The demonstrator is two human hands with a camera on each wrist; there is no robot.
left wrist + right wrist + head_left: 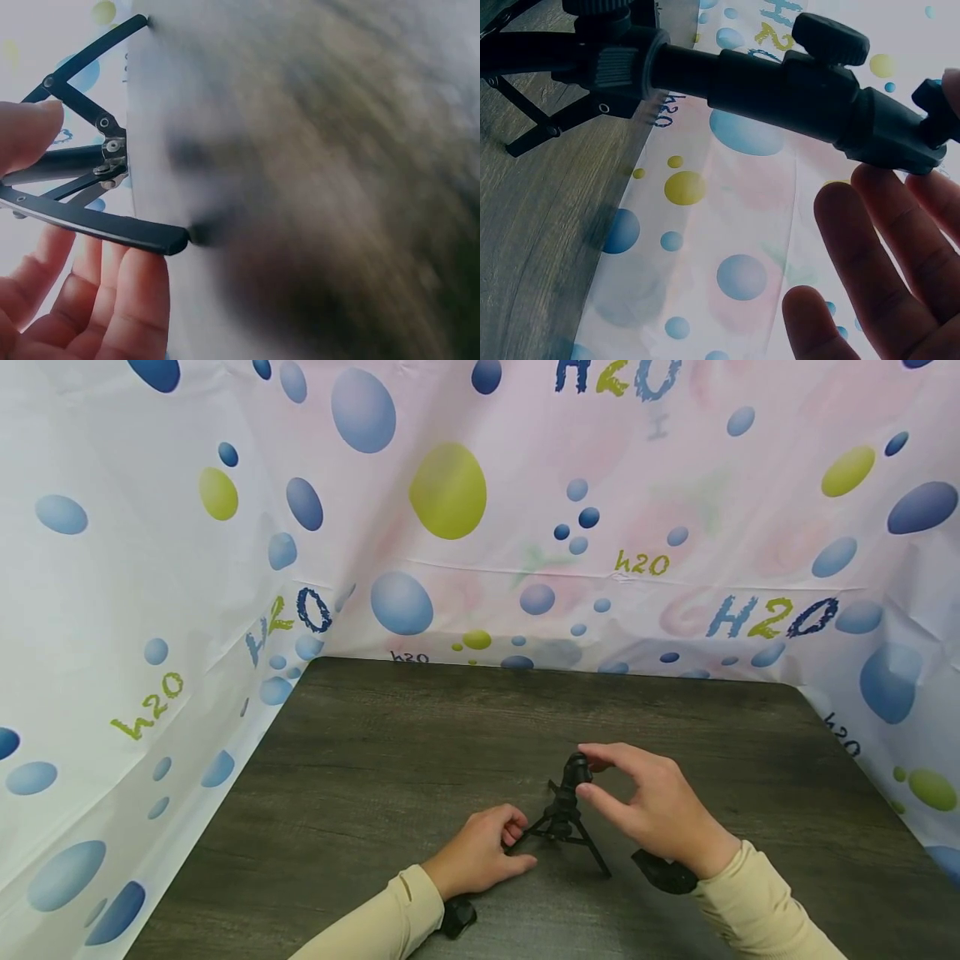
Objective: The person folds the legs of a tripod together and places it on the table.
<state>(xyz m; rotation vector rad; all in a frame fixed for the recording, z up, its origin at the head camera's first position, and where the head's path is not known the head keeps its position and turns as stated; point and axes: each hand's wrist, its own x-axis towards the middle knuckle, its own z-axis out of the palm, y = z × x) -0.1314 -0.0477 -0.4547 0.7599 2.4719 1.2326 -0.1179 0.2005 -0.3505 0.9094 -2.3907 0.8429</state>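
Note:
A small black tripod [559, 818] stands on the dark wooden tabletop with its legs spread. My right hand [656, 802] pinches its top end between thumb and fingers. In the right wrist view, fingertips [877, 180] touch the tripod head [892, 131], and the thumb is mostly cut off at the edge. Lower down, my left hand [480, 852] has its fingers curled at the left leg. The left wrist view shows fingers [139, 292] against that leg [97, 225], with the thumb [26, 135] on the other side of the tripod.
The dark wood-grain tabletop [375, 752] is bordered at the back and sides by a white curtain [525, 552] with blue and green dots and H2O lettering. Black wrist devices [663, 870] sit under both wrists. Part of the left wrist view is badly blurred.

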